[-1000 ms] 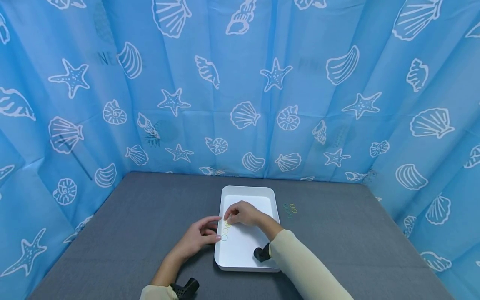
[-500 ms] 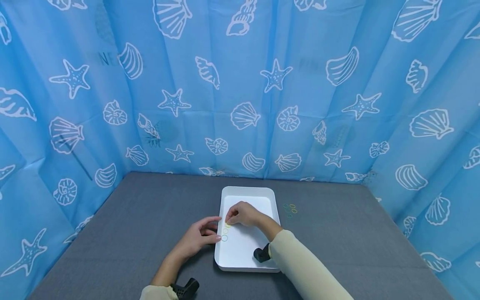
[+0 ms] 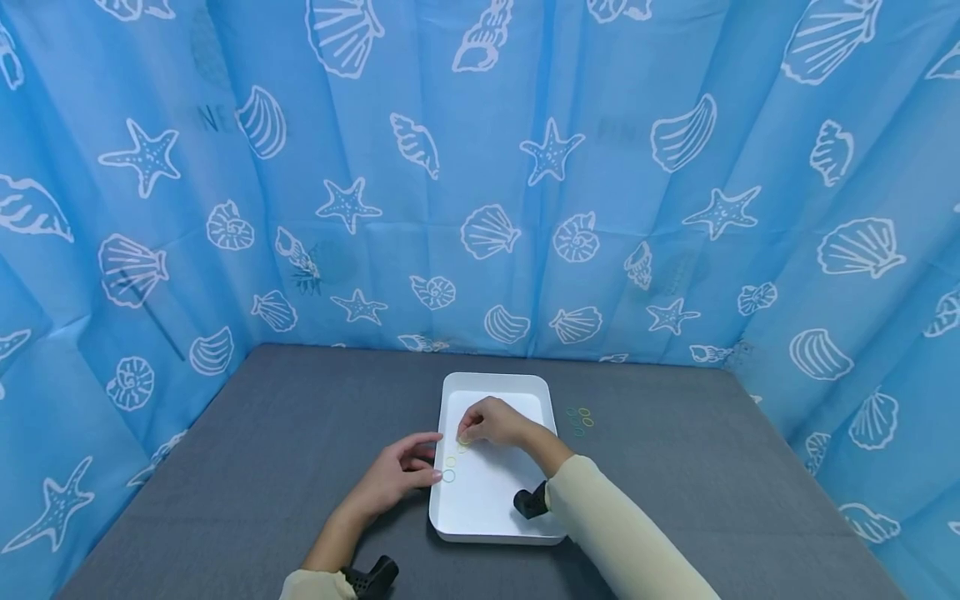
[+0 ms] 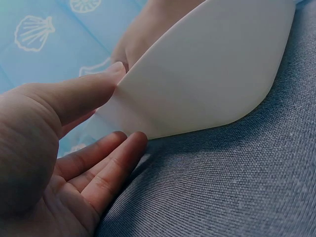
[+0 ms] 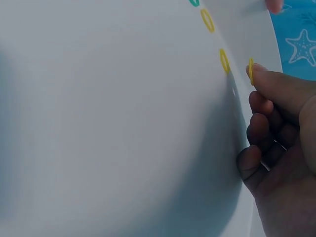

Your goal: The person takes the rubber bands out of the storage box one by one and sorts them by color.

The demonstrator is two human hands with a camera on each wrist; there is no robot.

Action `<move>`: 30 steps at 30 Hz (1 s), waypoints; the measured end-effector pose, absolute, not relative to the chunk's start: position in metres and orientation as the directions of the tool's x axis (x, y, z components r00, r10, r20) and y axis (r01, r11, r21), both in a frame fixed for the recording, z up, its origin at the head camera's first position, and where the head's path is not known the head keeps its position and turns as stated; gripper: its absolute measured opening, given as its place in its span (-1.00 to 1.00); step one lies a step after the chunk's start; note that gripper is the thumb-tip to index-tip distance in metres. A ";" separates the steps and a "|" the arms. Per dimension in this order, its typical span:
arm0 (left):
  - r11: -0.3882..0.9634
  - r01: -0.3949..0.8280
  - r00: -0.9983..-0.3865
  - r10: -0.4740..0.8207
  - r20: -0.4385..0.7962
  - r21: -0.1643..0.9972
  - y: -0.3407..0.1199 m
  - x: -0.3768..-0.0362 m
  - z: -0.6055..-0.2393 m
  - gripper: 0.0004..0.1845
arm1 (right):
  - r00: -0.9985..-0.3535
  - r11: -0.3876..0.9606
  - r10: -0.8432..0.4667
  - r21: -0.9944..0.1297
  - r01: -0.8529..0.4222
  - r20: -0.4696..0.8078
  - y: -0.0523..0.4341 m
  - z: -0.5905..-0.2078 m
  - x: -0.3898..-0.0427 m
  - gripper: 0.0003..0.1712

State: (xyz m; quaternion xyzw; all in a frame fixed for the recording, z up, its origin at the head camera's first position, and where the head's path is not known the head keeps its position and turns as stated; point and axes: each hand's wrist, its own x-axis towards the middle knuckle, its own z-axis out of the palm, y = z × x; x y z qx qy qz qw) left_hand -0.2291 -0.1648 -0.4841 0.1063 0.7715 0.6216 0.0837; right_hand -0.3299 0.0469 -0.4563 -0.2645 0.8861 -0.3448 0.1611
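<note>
A shallow white tray (image 3: 495,508) rests on the grey cloth. My left hand (image 3: 397,475) touches its left side. In the left wrist view the thumb meets the rim and fairly straight fingers (image 4: 123,158) rest against the outer wall near the cloth. Over the tray's left part, my right hand (image 3: 491,421) pinches a thin yellow ring (image 5: 251,72) between thumb and forefinger, its other fingers curled. A yellow ring (image 5: 224,60), another yellow ring (image 5: 207,20) and a green ring (image 5: 194,2) lie in a row along the tray's left side.
Several loose green and yellow rings (image 3: 579,421) lie on the grey cloth (image 3: 660,467) just right of the tray. A blue curtain (image 3: 480,183) with white shell and starfish prints hangs behind and at both sides.
My right hand has shifted slightly right and away from the tray's left wall. The yellow rings near its fingertips sit a little farther right. My left hand keeps its place.
</note>
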 end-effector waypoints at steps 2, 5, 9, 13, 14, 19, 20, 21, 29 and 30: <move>0.208 0.057 -0.963 0.270 -0.001 0.977 -0.164 -0.226 -0.478 -0.41 | -0.813 0.627 -0.573 -0.694 -0.352 -0.106 0.050 -0.456 -0.330 -0.90; 0.206 0.052 -0.961 0.278 -0.007 0.977 -0.163 -0.219 -0.466 -0.41 | -0.817 0.631 -0.567 -0.693 -0.348 -0.106 0.055 -0.454 -0.329 -0.90; 0.204 0.048 -0.960 0.280 -0.011 0.978 -0.161 -0.213 -0.454 -0.41 | -0.818 0.625 -0.569 -0.691 -0.363 -0.085 0.062 -0.449 -0.329 -0.90; 0.196 0.053 -0.959 0.285 -0.005 0.979 -0.161 -0.213 -0.455 -0.41 | -0.825 0.625 -0.561 -0.690 -0.364 -0.072 0.068 -0.443 -0.330 -0.89; 0.194 0.056 -0.958 0.287 -0.002 0.979 -0.161 -0.213 -0.455 -0.41 | -0.829 0.626 -0.555 -0.691 -0.361 -0.070 0.069 -0.441 -0.330 -0.89; 0.201 0.057 -0.958 0.288 -0.003 0.978 -0.162 -0.219 -0.466 -0.40 | -0.852 0.627 -0.522 -0.698 -0.345 -0.047 0.077 -0.431 -0.329 -0.90; 0.203 0.057 -0.958 0.286 -0.003 0.978 -0.163 -0.222 -0.471 -0.40 | -0.853 0.622 -0.521 -0.701 -0.349 -0.036 0.079 -0.429 -0.328 -0.90; 0.207 0.055 -0.959 0.282 -0.005 0.977 -0.163 -0.225 -0.476 -0.40 | -0.855 0.618 -0.517 -0.704 -0.350 -0.029 0.082 -0.427 -0.328 -0.90; 0.212 0.068 -0.961 0.276 0.007 0.975 -0.165 -0.230 -0.489 -0.38 | -0.848 0.571 -0.528 -0.719 -0.395 0.047 0.105 -0.417 -0.329 -0.89; 0.213 0.073 -0.961 0.277 0.011 0.974 -0.166 -0.230 -0.489 -0.38 | -0.848 0.568 -0.526 -0.719 -0.400 0.055 0.109 -0.417 -0.330 -0.88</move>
